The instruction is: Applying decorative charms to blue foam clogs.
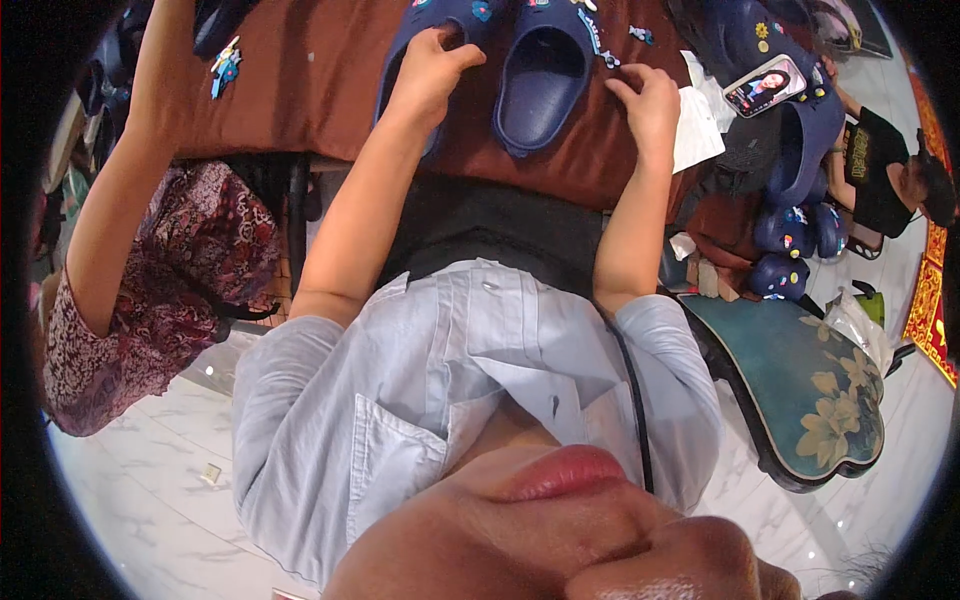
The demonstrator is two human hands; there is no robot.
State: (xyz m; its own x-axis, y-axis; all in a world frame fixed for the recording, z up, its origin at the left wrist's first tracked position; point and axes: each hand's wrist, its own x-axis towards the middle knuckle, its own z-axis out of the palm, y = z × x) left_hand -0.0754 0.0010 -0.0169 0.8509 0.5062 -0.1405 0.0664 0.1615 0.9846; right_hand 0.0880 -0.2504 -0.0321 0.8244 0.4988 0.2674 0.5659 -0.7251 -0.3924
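- Our left grip [430, 80] curls at a blue clog [445, 14]; we cannot tell its hold.
- Our right grip [652, 105], slightly parted, is just beside a small charm [611, 62] near another clog [545, 90].

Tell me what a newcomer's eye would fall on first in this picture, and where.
Probably the pair of navy clogs at the top centre, lying on a brown cloth, with the left hand at one and the right hand beside the other. Next might come the lit phone at the upper right, then the teal padded seat with pale flowers at the lower right.
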